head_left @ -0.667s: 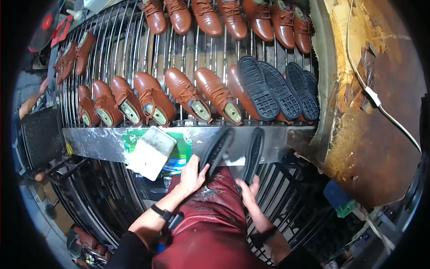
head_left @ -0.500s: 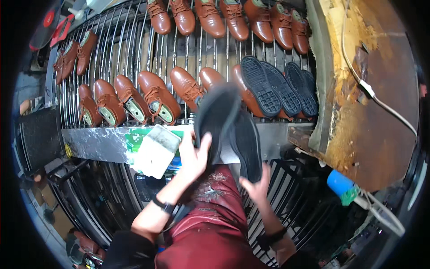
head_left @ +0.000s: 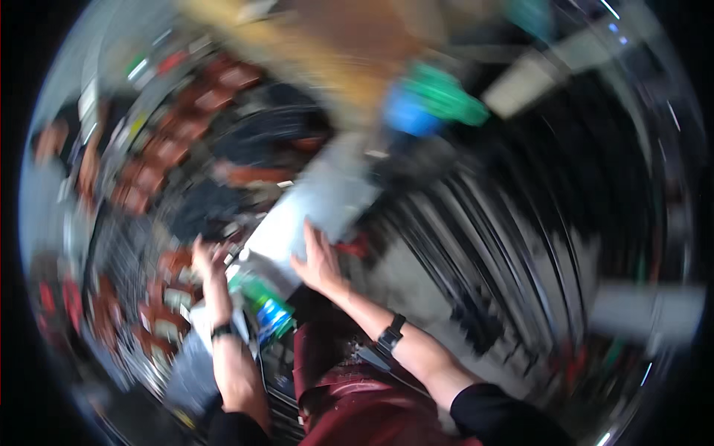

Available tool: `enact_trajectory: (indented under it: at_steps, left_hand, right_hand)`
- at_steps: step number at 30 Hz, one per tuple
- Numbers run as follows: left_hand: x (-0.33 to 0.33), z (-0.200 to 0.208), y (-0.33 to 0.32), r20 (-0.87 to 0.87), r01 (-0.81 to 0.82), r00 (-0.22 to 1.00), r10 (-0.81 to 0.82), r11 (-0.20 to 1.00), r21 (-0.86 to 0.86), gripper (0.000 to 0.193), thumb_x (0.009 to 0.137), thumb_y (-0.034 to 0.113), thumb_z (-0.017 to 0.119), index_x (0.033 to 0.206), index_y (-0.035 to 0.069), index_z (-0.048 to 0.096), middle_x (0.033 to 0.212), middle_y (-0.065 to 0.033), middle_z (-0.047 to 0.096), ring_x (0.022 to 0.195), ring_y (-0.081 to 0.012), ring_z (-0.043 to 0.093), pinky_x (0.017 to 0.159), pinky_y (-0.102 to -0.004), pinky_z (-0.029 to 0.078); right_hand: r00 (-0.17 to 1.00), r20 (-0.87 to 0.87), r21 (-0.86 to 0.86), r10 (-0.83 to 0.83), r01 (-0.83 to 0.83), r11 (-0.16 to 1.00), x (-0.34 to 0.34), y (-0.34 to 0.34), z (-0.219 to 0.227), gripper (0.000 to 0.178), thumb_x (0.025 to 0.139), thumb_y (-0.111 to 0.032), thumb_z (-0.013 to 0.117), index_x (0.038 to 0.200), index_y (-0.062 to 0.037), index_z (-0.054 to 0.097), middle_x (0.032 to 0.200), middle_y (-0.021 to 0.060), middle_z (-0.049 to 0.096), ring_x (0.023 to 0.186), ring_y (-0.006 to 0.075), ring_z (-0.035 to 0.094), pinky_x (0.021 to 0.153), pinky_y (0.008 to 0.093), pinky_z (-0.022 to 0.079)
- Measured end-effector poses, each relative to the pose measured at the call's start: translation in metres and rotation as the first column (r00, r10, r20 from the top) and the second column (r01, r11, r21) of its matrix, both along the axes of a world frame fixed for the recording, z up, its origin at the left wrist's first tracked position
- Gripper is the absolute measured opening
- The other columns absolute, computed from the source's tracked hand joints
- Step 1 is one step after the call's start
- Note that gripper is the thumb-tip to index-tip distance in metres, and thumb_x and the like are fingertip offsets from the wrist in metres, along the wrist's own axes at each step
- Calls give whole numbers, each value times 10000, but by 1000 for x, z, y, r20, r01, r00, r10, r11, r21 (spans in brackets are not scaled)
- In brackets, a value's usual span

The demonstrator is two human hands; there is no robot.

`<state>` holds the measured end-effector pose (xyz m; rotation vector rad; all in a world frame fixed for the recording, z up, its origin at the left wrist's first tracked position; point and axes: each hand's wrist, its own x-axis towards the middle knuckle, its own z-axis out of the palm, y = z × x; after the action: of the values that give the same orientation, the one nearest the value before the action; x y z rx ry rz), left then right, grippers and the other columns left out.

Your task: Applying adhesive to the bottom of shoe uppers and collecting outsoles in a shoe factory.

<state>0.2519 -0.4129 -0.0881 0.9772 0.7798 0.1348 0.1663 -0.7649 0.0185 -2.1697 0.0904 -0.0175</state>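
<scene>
The whole head view is smeared by motion. My left hand (head_left: 208, 260) has its fingers spread, with nothing seen in them. It is nearest to a dark blurred shape (head_left: 204, 212), apparently the black shoe soles, lying among the brown leather shoes (head_left: 171, 293). To its right, my right hand (head_left: 321, 262) is open over the bare metal ledge (head_left: 297, 215), its thumb apart from the fingers. Whether it touches the ledge I cannot tell. More black soles (head_left: 271, 134) lie farther up the rack.
Green and blue packaging (head_left: 264, 301) lies on the ledge beside my left forearm. A blue cup-like thing with green material (head_left: 428, 100) is near the wooden board (head_left: 342, 44). Dark metal bars (head_left: 476, 238) run along the right. A blurred person (head_left: 52, 149) appears at the far left.
The view has swung to the right and tilted. Both hands have let go of the two black soles they held and now show spread fingers.
</scene>
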Motion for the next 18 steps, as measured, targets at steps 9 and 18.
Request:
enact_trajectory:
  at_steps: [9,18]
  left_hand:
    - [-357,45,-464,-144,989,-17,-989,-38,143,325,955,35,622,1272,-23,657,1043,-124,731,817,-176,736,704,-308,629]
    - [-713,-188,-727,-352,502,-834,-424,-849,-167,400,1029,333,687,1234,-10,668,1025,-87,725,836,-160,702,739,-310,580]
  right_hand:
    - [33,-793,-219,-608,916,335,-518,-284,-205,564,886,-418,683,1278,-13,664,1276,278,691,1208,422,665,1042,484,540]
    - [-334,-875,55,-351,652,-756,-827,-344,-395,302,906,-213,748,1051,46,691,780,125,685,606,232,664,492,377,545]
